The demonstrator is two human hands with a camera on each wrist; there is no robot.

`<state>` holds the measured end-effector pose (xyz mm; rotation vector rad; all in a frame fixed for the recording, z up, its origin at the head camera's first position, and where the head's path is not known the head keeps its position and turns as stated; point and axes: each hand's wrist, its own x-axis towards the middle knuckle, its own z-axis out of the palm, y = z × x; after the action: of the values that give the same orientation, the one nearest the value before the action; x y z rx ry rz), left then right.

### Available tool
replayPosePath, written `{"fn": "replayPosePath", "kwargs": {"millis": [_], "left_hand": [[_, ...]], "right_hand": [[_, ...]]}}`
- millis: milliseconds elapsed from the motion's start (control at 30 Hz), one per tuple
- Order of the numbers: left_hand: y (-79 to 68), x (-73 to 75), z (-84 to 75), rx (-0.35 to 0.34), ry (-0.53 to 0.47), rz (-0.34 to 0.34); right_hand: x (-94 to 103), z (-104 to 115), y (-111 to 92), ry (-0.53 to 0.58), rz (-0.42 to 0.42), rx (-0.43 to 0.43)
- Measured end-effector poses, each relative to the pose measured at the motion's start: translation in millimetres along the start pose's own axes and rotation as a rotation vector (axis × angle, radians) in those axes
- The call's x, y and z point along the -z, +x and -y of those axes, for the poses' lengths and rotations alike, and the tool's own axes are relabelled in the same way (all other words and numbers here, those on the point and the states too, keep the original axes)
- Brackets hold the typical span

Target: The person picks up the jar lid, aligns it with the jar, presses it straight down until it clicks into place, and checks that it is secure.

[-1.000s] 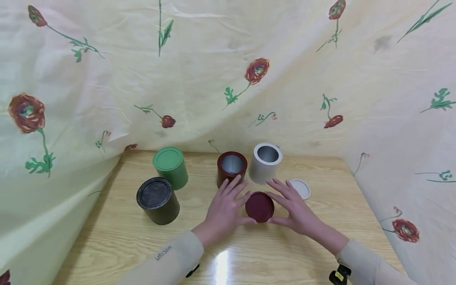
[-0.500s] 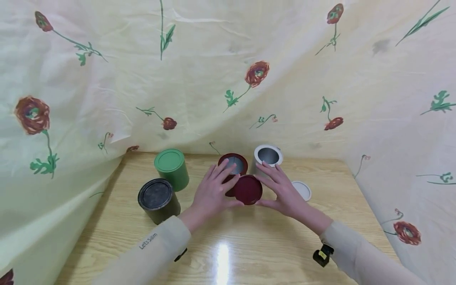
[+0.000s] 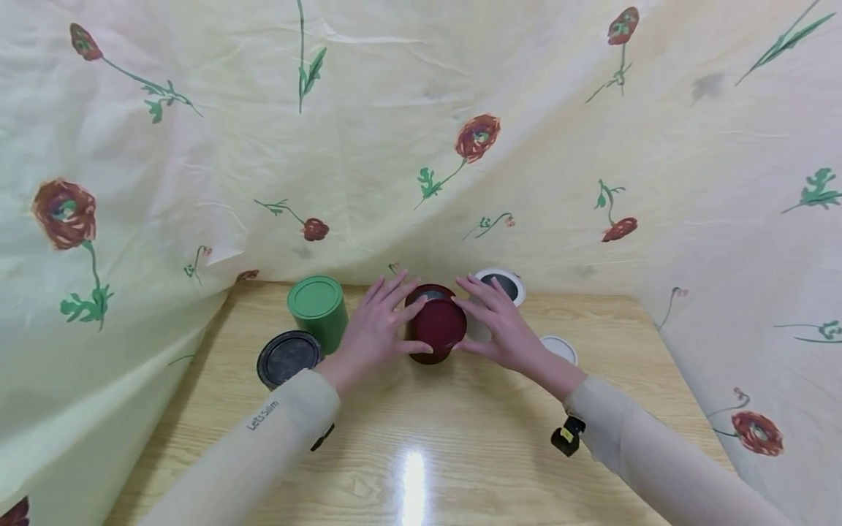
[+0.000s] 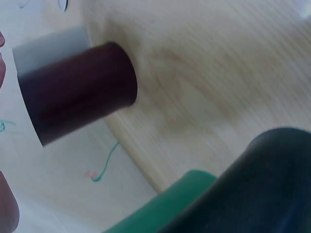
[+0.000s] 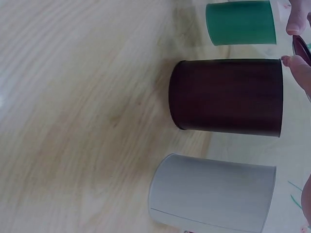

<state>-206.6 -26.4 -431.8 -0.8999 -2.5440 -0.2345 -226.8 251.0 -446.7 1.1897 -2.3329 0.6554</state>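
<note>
A dark red round lid (image 3: pixel 439 323) is tilted over the open dark red can (image 5: pixel 226 97), and its near part hides much of the can's mouth. My left hand (image 3: pixel 371 325) holds the lid's left edge between thumb and fingers. On the opposite edge, my right hand (image 3: pixel 505 330) pinches it the same way. From the right wrist, the lid (image 5: pixel 302 51) shows edge-on above the can's rim, with a thumb and a fingertip at it. The can stands upright on the wooden table (image 3: pixel 421 424).
Right of the dark red can stands an open white can (image 5: pixel 214 194), partly behind my right hand. Its white lid (image 3: pixel 559 348) lies on the table further right. To the left are a lidded green can (image 3: pixel 317 301) and a lidded black can (image 3: pixel 289 358). Flowered cloth (image 3: pixel 368 146) hangs behind.
Both hands have carried the dark red lid leftward and away from me, from in front of the cans to above the dark red can. The cans have stayed put.
</note>
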Motion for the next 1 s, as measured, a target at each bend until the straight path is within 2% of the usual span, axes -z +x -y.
{"fn": "replayPosePath", "kwargs": {"millis": [167, 367, 567, 767, 1000], "left_hand": [[8.2, 0.3, 12.1, 0.02, -0.022, 0.052], [17.2, 0.3, 22.0, 0.03, -0.022, 0.073], [22.1, -0.4, 30.0, 0.027, 0.001, 0.091], [26.6, -4.5, 37.6, 0.024, -0.036, 0.095], [31.4, -9.2, 44.4, 0.06, -0.088, 0.179]], "right_hand": [[-4.4, -7, 10, 0.013, -0.012, 0.003], [-8.2, -15, 20, 0.01, -0.002, -0.02], [-8.9, -18, 28, 0.006, 0.035, -0.04], [-8.9, -22, 33, 0.022, 0.082, -0.074], [-8.6, -28, 37, 0.047, 0.183, -0.132]]}}
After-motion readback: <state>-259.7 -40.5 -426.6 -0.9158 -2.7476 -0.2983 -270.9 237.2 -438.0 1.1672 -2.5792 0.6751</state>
